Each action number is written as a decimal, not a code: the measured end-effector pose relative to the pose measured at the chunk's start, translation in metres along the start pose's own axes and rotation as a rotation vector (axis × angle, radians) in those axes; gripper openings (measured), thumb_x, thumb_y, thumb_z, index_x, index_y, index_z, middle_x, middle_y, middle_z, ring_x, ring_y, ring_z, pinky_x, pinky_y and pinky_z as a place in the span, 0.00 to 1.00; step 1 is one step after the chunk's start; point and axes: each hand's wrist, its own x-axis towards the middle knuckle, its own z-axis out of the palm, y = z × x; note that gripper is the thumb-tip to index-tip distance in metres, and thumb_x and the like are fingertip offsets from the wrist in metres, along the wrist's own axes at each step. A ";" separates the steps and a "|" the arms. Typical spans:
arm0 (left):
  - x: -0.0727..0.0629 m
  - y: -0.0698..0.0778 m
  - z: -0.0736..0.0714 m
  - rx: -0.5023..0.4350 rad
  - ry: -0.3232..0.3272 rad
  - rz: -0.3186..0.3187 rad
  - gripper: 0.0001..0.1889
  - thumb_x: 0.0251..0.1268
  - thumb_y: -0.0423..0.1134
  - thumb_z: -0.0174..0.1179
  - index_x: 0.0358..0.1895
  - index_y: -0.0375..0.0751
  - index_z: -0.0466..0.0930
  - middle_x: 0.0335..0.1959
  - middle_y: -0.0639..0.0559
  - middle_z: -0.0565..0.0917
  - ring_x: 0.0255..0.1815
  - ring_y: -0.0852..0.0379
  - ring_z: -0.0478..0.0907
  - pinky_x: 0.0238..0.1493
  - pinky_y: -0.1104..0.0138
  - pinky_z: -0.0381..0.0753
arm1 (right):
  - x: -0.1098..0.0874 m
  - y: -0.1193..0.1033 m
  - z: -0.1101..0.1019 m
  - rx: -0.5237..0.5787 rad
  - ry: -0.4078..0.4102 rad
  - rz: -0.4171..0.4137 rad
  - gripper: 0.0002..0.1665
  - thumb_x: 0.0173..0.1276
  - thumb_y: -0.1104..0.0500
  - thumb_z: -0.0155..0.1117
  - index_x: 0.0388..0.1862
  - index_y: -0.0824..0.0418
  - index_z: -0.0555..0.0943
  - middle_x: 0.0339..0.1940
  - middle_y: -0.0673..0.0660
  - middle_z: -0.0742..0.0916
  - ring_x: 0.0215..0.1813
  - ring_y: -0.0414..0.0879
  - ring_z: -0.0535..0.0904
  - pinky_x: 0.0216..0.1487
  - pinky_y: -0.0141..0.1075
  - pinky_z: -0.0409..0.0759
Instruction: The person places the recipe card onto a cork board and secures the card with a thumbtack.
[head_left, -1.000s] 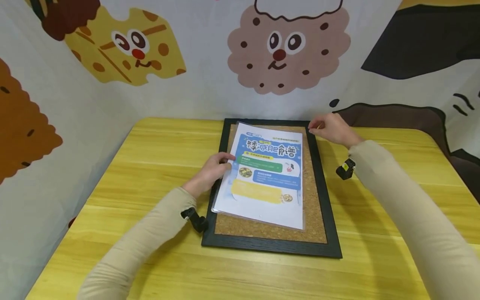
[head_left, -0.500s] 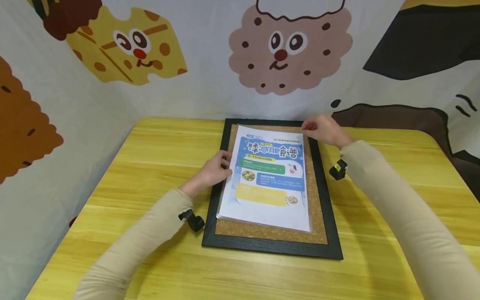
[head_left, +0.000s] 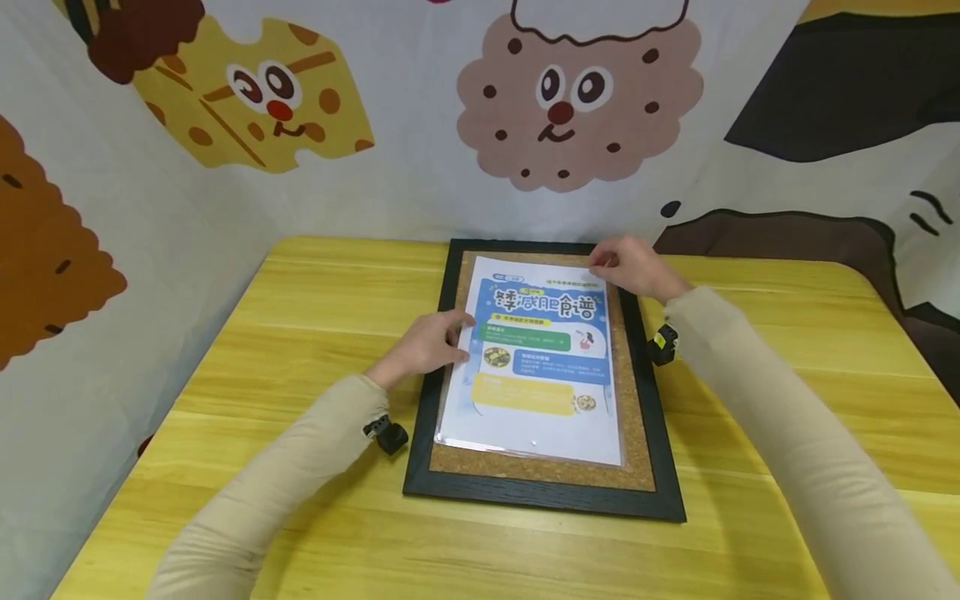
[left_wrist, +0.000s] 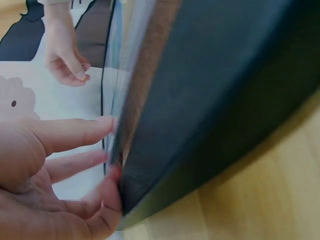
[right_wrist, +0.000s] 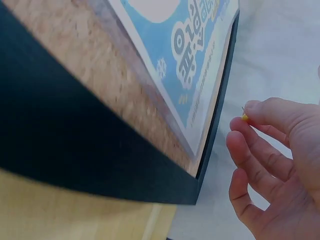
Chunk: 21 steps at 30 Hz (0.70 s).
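Observation:
A laminated sheet (head_left: 540, 429), printed in blue, green and yellow, lies on a cork board (head_left: 637, 442) with a black frame (head_left: 543, 493). My left hand (head_left: 426, 343) is at the sheet's left edge, its fingertips touching the edge with thumb and forefinger spread apart. In the left wrist view, the left fingers (left_wrist: 80, 132) reach to the board's side. My right hand (head_left: 633, 265) is over the sheet's upper right corner. Between its thumb and forefinger it pinches a small yellow push pin (right_wrist: 245, 117), whose thin point shows in the right wrist view.
The board lies on a yellow wood-grain table (head_left: 322, 317), its far edge close to a white cloth backdrop (head_left: 405, 192) printed with cartoon food. Bare tabletop extends on both sides of the frame and in front of it.
The sheet has shifted slightly down and right and sits straighter on the cork. My right hand has moved left from the frame's corner to over the sheet's corner. The left hand stays by the left edge.

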 end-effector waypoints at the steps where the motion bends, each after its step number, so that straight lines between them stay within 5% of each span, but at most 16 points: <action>1: 0.000 0.000 0.000 0.021 -0.003 0.003 0.28 0.58 0.33 0.69 0.62 0.35 0.74 0.35 0.45 0.77 0.36 0.52 0.70 0.35 0.65 0.71 | 0.001 -0.001 0.002 0.008 -0.002 0.003 0.11 0.70 0.64 0.61 0.48 0.68 0.81 0.44 0.64 0.82 0.44 0.56 0.75 0.45 0.48 0.77; 11: 0.007 -0.009 -0.004 0.072 -0.015 -0.009 0.33 0.56 0.40 0.71 0.67 0.41 0.71 0.66 0.33 0.59 0.61 0.39 0.53 0.56 0.50 0.66 | 0.008 -0.010 0.018 0.059 0.001 0.022 0.11 0.70 0.62 0.62 0.48 0.66 0.80 0.46 0.63 0.82 0.47 0.55 0.75 0.51 0.48 0.75; 21: 0.015 -0.025 -0.009 -0.026 -0.072 -0.032 0.38 0.54 0.41 0.73 0.70 0.44 0.68 0.72 0.38 0.49 0.66 0.37 0.51 0.62 0.44 0.63 | 0.019 -0.012 0.032 0.164 0.094 0.039 0.10 0.68 0.66 0.63 0.47 0.68 0.80 0.46 0.63 0.82 0.49 0.56 0.76 0.55 0.48 0.74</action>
